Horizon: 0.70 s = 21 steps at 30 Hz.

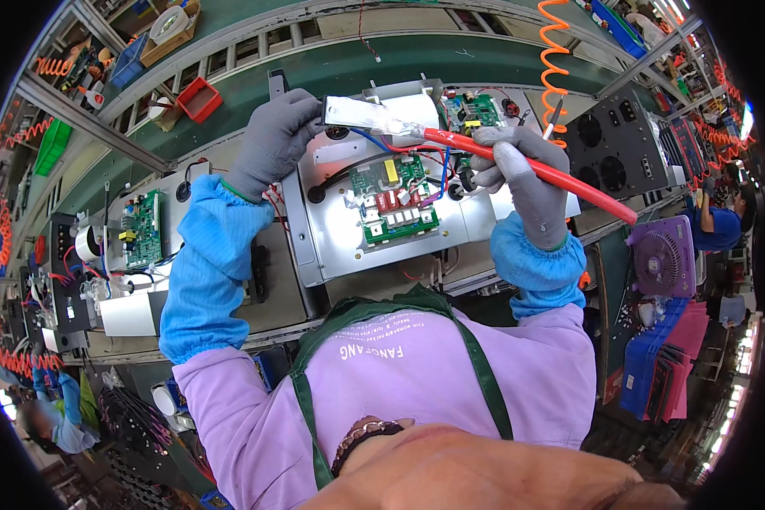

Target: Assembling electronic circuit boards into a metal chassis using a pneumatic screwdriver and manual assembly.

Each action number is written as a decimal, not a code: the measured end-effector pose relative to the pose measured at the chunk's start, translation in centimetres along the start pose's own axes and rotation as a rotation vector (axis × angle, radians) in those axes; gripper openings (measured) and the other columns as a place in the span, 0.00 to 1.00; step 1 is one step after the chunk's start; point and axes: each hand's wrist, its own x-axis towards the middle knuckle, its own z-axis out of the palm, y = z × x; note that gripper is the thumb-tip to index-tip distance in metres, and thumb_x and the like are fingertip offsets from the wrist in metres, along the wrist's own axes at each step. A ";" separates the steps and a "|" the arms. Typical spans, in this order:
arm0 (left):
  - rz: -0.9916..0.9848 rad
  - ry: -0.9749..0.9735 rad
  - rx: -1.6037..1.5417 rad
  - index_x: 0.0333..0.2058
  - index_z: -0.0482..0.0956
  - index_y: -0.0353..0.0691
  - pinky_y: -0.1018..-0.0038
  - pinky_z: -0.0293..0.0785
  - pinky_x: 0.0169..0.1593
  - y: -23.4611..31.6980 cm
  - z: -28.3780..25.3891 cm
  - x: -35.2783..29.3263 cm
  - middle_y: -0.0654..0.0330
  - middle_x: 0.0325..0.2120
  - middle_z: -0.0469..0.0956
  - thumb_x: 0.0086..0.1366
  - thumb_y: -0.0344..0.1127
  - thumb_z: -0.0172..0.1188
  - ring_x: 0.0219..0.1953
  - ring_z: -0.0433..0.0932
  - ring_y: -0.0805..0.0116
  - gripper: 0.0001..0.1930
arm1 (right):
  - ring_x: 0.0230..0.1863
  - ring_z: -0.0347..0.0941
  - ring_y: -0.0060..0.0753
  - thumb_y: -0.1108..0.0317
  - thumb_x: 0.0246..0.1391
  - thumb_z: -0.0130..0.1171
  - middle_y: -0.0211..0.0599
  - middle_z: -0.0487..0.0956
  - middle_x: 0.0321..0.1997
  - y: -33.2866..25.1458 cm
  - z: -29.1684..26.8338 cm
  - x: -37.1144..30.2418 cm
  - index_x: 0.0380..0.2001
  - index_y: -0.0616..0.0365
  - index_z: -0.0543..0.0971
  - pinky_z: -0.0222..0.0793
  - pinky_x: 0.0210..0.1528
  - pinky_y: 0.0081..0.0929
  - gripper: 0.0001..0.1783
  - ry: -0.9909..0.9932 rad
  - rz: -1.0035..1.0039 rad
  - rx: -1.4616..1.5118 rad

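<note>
Open metal case [336, 255] sits in front of the person, its circuit board [395, 204] in place near the middle, w/ red & blue wires [447, 174] run around it; so that much looks done. No cover over the board, so the case looks only part-built; what exactly is left, or how the stick's part in it stands, can't tell from here. R hand [527, 174] is wrapped round the red stick [450, 139], about mid-way along its red part, fingers curled. The stick is over the far side of the case, at approx 12 o'c from the board. Its long axis runs from btwn 9 & 10 o'c to btwn 3 & 4 o'c: flat pale end [361, 113] points to the former, red butt [625, 212] to the latter, past the R wrist. L hand [272, 140] is at about 10 o'c from the board, fingers bent together right by the tip of the pale end; can't tell if they're pinching it or just next to it. Also nearby: red bin [200, 100] at approx 10 o'c, beyond L hand; orange coiled hose [554, 42] at approx 1; purple fan [663, 255] btwn 3 & 4.
</note>
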 end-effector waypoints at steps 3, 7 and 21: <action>-0.004 0.017 -0.009 0.38 0.77 0.36 0.72 0.71 0.37 -0.1 0.0 0.0 0.55 0.31 0.73 0.55 0.26 0.60 0.31 0.74 0.58 0.11 | 0.21 0.74 0.20 0.70 0.55 0.49 0.41 0.78 0.25 0.0 -1.0 -0.1 0.39 0.67 0.78 0.71 0.23 0.17 0.13 0.033 -0.031 -0.056; -0.009 -0.003 0.020 0.36 0.76 0.38 0.68 0.72 0.37 0.2 -0.3 0.2 0.55 0.32 0.74 0.57 0.32 0.59 0.33 0.75 0.53 0.09 | 0.25 0.75 0.22 0.68 0.57 0.49 0.43 0.79 0.28 -1.0 0.0 0.4 0.44 0.67 0.75 0.71 0.26 0.18 0.16 -0.071 -0.215 0.234; -0.014 0.010 -0.001 0.35 0.76 0.37 0.68 0.72 0.37 0.3 -0.1 0.1 0.54 0.31 0.74 0.57 0.31 0.59 0.33 0.75 0.53 0.08 | 0.25 0.77 0.22 0.68 0.56 0.50 0.40 0.80 0.27 0.1 0.4 2.9 0.40 0.62 0.80 0.73 0.25 0.15 0.13 -0.068 -0.063 0.088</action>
